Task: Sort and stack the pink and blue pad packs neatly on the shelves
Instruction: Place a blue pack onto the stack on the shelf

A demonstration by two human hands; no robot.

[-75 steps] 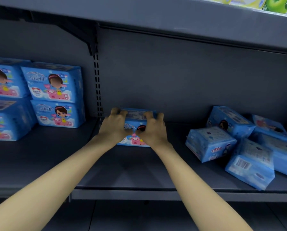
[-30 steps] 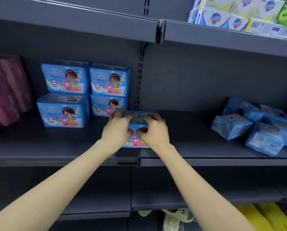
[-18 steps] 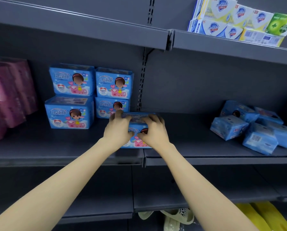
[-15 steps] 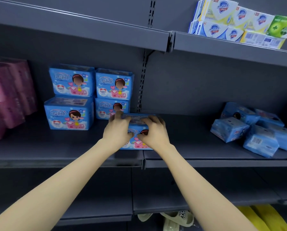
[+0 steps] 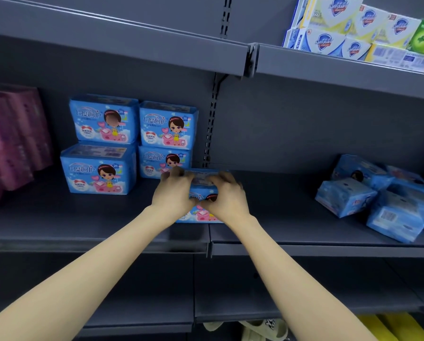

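Blue plastic wrap shows between two bare hands as a person steadies a blue pad pack (image 5: 201,193) on the grey middle shelf (image 5: 292,217), at the seam where two shelf bays meet. The left hand (image 5: 174,193) and the right hand (image 5: 227,195) both grip it, fingers curled over its top edge and thumbs on its printed face. The pack stands upright and appears to rest on the shelf, though the hands hide much of it.

Just behind and to its left, the stacked blue packs (image 5: 166,126) stand in two columns of two, faces forward. Pink packs (image 5: 11,134) are piled at the far left of the same shelf. Well apart to the right, a heap of blue packs (image 5: 378,200) lies tilted and jumbled. Soap boxes (image 5: 353,28) fill the shelf above.

The sorting looks partly done: four blue packs are squared away, one is in hand and probably bound for a place beside the stack, and the whole heap at right is left to tidy.
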